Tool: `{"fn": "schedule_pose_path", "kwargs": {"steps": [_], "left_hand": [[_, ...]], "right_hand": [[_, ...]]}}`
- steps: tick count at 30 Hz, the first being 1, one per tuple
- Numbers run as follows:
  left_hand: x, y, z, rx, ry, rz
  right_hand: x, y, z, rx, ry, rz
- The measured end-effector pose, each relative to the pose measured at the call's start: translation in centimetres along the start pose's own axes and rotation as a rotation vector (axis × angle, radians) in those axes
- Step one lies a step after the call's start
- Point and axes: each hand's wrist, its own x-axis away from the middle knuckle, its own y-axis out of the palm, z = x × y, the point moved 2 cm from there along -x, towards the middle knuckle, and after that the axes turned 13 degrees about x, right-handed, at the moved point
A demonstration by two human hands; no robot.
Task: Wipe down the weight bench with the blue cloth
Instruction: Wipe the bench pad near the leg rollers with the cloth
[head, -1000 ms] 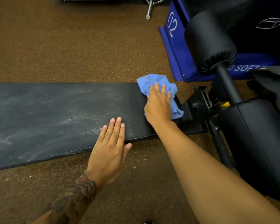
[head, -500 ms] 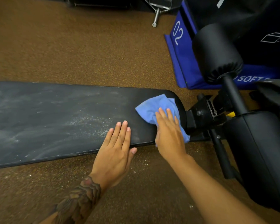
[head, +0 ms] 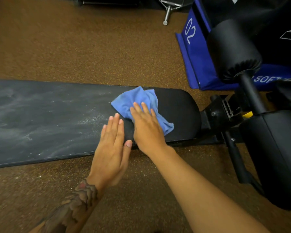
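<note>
The weight bench [head: 57,115] lies across the middle of the frame, left to right. Its left part shows pale, dusty streaks; its right end is plain black. The blue cloth [head: 138,101], bunched, sits on the pad right of centre. The right hand [head: 146,130] lies flat on the cloth, fingers straight and slightly spread, pressing it to the pad. Just left of it, the left hand [head: 111,148] rests flat on the pad's near edge, fingers straight and together, holding nothing. At upper right, a blue box [head: 196,61] marked "02" stands behind a black roller [head: 232,49].

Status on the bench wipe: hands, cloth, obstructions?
Right hand flat on blue cloth. Left hand flat on weight bench. Dusty smears left of cloth; nothing blocking.
</note>
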Motion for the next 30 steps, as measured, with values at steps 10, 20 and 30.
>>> {"fn": "schedule_pose_path", "kwargs": {"steps": [10, 20, 30], "left_hand": [[4.4, -3.0, -5.0, -0.353, -0.102, -0.109], [4.5, -2.8, -5.8, -0.420, -0.043, -0.149], [4.4, -2.8, -5.7, -0.430, -0.060, -0.152]], "right_hand": [[5.4, 0.4, 2.8, 0.080, 0.149, 0.103], [-1.6, 0.0, -0.7, 0.148, 0.231, -0.009], [6.2, 0.4, 0.3, 0.137, 0.041, 0.017]]}}
